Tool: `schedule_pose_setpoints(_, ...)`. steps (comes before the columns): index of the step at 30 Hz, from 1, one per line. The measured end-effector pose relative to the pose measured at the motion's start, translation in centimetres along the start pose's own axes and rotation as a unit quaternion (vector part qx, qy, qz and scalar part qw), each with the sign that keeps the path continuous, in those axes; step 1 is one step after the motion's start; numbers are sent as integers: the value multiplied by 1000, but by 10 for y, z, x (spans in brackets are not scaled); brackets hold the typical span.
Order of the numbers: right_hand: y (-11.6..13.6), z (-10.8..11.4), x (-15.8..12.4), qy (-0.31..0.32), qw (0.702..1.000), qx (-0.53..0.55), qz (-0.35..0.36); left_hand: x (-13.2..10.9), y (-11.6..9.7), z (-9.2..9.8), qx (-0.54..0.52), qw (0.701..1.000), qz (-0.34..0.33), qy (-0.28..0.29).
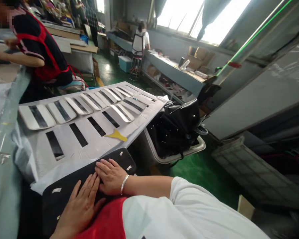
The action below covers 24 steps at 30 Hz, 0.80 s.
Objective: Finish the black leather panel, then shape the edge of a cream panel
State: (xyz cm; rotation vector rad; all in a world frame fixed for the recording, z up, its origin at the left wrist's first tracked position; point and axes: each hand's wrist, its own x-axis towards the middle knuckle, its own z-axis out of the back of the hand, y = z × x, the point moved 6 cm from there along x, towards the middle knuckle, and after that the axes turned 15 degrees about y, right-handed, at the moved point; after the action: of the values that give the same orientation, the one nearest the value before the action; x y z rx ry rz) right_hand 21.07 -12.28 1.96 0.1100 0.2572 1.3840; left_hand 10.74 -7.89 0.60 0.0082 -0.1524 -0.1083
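A black panel (67, 182) with rounded corners and small silver-white tabs lies in front of my body, along the near edge of the white-covered table (72, 154). My left hand (81, 204) rests flat on it, fingers stretched out. Beside it, my right hand (111, 176), with a silver bracelet at the wrist, also presses flat on the panel. The two hands' fingertips meet near its middle. Neither hand grips anything. Beyond the panel, a yellow pointed tool (117, 134) lies near the table's right edge. White rounded plates (61, 111) with dark strips stand in rows behind it.
Dark rectangular strips (78, 134) lie on the white covering. To the right, a pale bin (151, 146) holds black bags (176, 126). A co-worker (43, 49) sits at the left; another person (141, 38) sits by a far bench (174, 68).
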Motion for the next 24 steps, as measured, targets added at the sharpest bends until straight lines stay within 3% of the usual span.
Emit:
schedule_pose_setpoints(5, -19, 4, -28, 22, 995, -8, 101, -5, -3, 5, 12, 997, -47, 54)
schedule_pose_setpoints(12, -90, -8, -99, -30, 997, -34, 57, -4, -9, 18, -12, 986, -37, 164)
schedule_pose_setpoints(24, -91, -15, -98, -102, 989, -49, 93, 2, -9, 7, 6, 979, -20, 201)
